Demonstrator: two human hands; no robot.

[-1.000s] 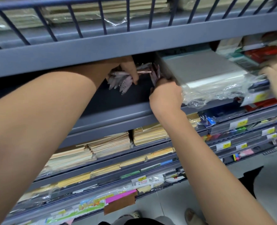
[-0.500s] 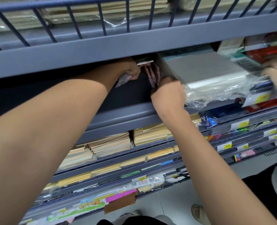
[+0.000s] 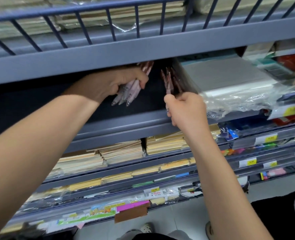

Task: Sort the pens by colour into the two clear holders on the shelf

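Inside the grey metal shelf [image 3: 126, 118], my left hand [image 3: 119, 84] is clenched around a bundle of pale pink pens [image 3: 131, 91], whose translucent barrels slant downward with the pointed tips toward me. My right hand [image 3: 186, 110], near the left, has its fingers curled and pinches the lower ends of the dark red pens [image 3: 168, 80]. These pens stand tilted beside the wall of a clear holder [image 3: 186, 78].

Grey metal shelving [image 3: 143, 47] stacked with paper; pale floor [image 3: 186, 220].
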